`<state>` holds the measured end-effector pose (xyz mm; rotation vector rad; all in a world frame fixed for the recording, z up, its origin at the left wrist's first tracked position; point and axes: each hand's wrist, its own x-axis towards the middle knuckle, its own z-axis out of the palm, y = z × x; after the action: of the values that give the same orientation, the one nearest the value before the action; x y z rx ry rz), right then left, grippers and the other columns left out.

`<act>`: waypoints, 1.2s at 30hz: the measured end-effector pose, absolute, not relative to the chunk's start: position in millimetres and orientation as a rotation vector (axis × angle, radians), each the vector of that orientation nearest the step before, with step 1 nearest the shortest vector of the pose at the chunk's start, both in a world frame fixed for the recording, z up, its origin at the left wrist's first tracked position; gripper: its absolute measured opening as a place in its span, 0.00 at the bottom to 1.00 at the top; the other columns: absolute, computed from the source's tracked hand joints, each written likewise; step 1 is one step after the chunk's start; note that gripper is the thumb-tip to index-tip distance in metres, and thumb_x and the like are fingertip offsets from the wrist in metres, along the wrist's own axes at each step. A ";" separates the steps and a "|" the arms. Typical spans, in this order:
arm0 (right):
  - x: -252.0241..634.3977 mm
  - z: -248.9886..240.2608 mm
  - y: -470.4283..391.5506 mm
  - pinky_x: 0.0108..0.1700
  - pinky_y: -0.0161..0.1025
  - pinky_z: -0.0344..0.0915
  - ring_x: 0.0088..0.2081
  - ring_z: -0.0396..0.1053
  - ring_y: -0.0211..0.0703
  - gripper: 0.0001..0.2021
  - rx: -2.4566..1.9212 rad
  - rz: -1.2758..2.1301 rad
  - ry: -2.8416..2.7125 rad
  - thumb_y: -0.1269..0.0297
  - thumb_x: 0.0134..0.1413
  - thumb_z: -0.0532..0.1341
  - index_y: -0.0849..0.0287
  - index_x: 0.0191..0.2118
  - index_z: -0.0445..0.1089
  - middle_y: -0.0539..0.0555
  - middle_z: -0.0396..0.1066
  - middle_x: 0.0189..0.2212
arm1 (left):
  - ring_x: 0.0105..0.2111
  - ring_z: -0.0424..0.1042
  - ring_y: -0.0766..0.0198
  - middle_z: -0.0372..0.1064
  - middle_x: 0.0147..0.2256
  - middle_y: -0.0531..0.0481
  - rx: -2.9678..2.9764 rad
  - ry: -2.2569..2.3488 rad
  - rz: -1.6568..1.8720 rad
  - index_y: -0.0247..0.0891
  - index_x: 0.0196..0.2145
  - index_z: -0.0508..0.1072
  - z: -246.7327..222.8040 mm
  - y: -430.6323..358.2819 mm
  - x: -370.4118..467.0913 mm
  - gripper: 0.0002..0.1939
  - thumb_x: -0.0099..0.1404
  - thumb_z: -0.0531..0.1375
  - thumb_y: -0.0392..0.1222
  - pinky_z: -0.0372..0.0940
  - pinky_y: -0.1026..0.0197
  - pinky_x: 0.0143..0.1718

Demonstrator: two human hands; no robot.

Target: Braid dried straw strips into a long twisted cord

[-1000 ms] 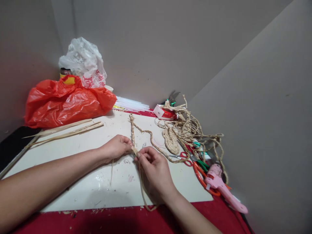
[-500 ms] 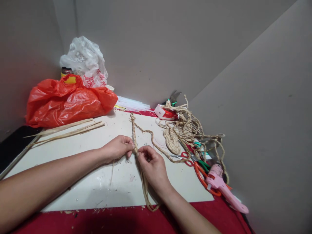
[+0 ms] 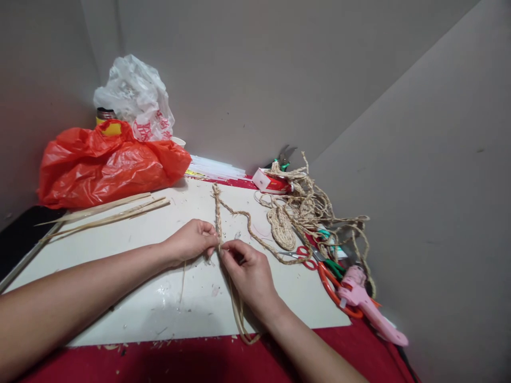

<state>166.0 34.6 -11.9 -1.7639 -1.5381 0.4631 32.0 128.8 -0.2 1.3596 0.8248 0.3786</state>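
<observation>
A tan braid of dried plant fibre (image 3: 217,213) runs from a knotted top down to my fingers over the white board. My left hand (image 3: 195,242) pinches the lower end of the braid from the left. Just right of it, my right hand (image 3: 247,268) has thumb and forefinger closed on the strands at the braid's end. Loose flat strands (image 3: 238,314) hang below my right hand to the board's front edge. From the braid's top a thinner plaited cord (image 3: 249,226) winds away to the right. The exact crossing of the strands is hidden by my fingertips.
Loose straw strips (image 3: 115,215) lie at left, before a red plastic bag (image 3: 115,165). At right are a coiled sole-shaped piece (image 3: 281,227), tangled cord (image 3: 315,199), red-handled scissors (image 3: 309,260) and a pink glue gun (image 3: 365,303). The white board (image 3: 159,314) covers a red cloth.
My right fingertips have shifted slightly left and up, closer to my left fingers at the braid's end. The view has moved a little; the braid stays in place.
</observation>
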 end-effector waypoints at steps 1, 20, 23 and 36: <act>167.5 -9.8 34.2 0.33 0.34 0.61 0.27 0.66 0.39 0.08 -1.749 0.474 -1.556 0.64 0.54 0.57 0.57 0.32 0.73 0.51 0.71 0.26 | 0.11 0.47 0.77 0.60 0.14 0.58 1.362 0.836 0.381 0.36 0.23 0.65 -0.5 128.7 32.2 0.06 0.53 0.57 0.41 0.42 0.69 0.15; 187.1 11.5 60.4 0.25 0.31 0.55 0.21 0.59 0.32 0.11 -1.650 1.232 -1.335 0.62 0.43 0.63 0.66 0.32 0.73 0.48 0.68 0.21 | 0.11 0.46 0.77 0.57 0.13 0.60 1.324 0.830 0.337 0.36 0.23 0.65 4.8 131.2 31.5 0.04 0.52 0.57 0.39 0.40 0.68 0.15; 188.0 14.9 61.0 0.24 0.31 0.53 0.21 0.56 0.32 0.11 -1.714 1.158 -1.476 0.61 0.48 0.59 0.65 0.27 0.72 0.47 0.65 0.19 | 0.11 0.47 0.76 0.57 0.13 0.60 1.334 0.822 0.338 0.36 0.24 0.66 1.8 132.1 31.8 0.05 0.52 0.57 0.40 0.40 0.68 0.15; 173.1 22.2 49.3 0.16 0.29 0.43 0.14 0.49 0.30 0.12 -1.578 1.496 -1.172 0.60 0.52 0.53 0.60 0.22 0.63 0.45 0.59 0.14 | 0.15 0.56 0.74 0.62 0.15 0.57 1.387 0.819 0.435 0.35 0.22 0.65 -5.6 125.8 36.2 0.06 0.54 0.55 0.37 0.49 0.69 0.19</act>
<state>173.1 49.3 22.2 -1.5784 -1.1724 1.4963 36.2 125.8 -5.6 1.3868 0.8194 0.4345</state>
